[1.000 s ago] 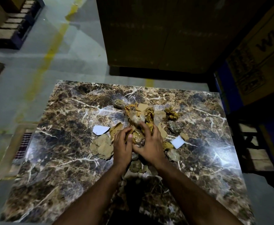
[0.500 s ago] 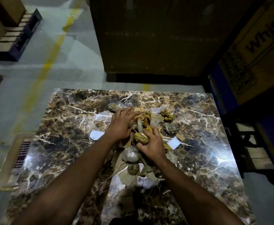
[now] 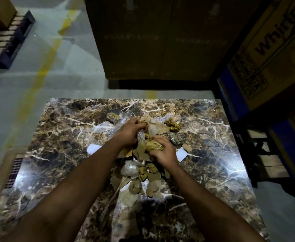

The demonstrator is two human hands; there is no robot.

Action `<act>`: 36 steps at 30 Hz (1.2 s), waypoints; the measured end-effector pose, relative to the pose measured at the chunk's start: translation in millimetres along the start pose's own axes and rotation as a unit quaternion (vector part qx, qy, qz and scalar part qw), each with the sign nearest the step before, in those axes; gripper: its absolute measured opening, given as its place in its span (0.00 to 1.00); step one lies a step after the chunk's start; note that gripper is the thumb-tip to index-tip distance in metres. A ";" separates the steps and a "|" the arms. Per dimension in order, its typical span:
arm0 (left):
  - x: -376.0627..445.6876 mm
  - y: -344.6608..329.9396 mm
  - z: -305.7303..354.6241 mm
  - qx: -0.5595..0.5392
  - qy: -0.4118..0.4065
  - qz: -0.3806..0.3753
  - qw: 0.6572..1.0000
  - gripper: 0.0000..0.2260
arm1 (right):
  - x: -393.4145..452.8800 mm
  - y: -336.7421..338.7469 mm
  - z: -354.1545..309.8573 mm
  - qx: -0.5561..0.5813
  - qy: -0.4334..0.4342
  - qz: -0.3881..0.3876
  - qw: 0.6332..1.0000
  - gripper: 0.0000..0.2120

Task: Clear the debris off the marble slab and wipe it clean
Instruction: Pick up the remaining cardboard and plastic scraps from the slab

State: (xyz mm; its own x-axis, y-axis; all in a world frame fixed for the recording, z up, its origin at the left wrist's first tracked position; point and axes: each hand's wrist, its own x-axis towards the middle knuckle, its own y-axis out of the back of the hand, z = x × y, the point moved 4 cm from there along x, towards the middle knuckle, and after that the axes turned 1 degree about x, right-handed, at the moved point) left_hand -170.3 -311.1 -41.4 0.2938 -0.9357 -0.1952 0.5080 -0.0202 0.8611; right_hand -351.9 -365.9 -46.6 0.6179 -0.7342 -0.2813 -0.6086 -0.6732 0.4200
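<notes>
Both hands work in the heap of debris [image 3: 144,165] at the middle of the marble slab [image 3: 59,137]. The left hand [image 3: 129,131] has its fingers curled down into crumpled clear plastic and brown paper at the heap's far side. The right hand [image 3: 164,151], just beside it and nearer the person, grips a yellowish wad [image 3: 153,145]. More crumpled lumps lie below the wrists. A white scrap [image 3: 93,148] lies left of the left forearm, and another white scrap [image 3: 182,153] just right of the right hand.
</notes>
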 end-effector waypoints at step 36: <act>-86.3 -1.6 84.5 -0.447 0.050 0.248 0.858 0.18 | -18.0 13.1 -50.0 0.075 0.051 0.164 0.982 0.07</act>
State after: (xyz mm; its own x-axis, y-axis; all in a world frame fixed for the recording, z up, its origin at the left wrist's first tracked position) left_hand -264.9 -260.0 13.8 0.6984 -0.7156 0.0125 0.7057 0.6914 0.1548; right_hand -346.1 -357.1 7.0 0.4178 -0.9064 -0.0614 -0.8451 -0.4126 0.3399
